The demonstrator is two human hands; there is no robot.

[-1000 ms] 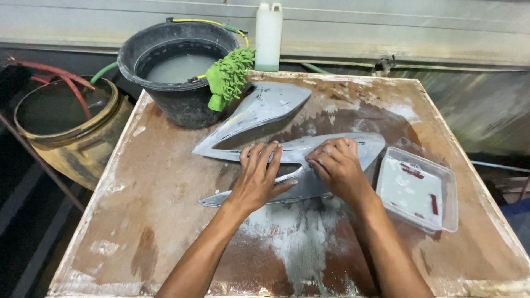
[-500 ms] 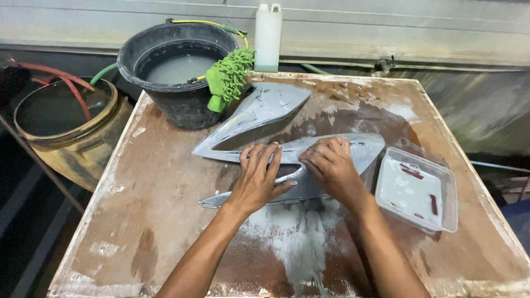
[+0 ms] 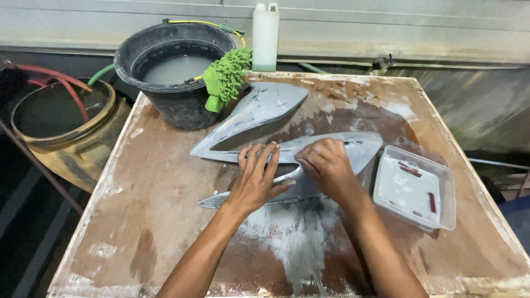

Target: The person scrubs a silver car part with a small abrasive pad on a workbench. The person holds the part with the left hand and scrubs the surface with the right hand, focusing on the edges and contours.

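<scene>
Both hands press on a long grey pointed panel (image 3: pixel 309 165) that lies flat across the middle of the wet brown table (image 3: pixel 138 221). The left hand (image 3: pixel 256 179) rests on the panel's near left part with its fingers spread and flat, pinning it down without gripping it. The right hand (image 3: pixel 326 165) sits just right of it, fingers curled down onto the panel's top face; whether something thin lies under those fingers cannot be told. A second grey panel (image 3: pixel 259 113) lies just beyond, touching or nearly touching the first. A black bucket (image 3: pixel 176 105) of cloudy water stands at the far left corner with a green shaggy mitt (image 3: pixel 223 80) hung over its rim, and a white bottle (image 3: pixel 265 36) stands behind. A shallow clear plastic tray (image 3: pixel 414 190) sits to the right of the panel, near its wide end.

The table is slick with water and pale slurry, so the panel could skid under pressure if the flat left hand lets up. A hard push to the right might shove the panel into the tray and nudge it toward the edge.
</scene>
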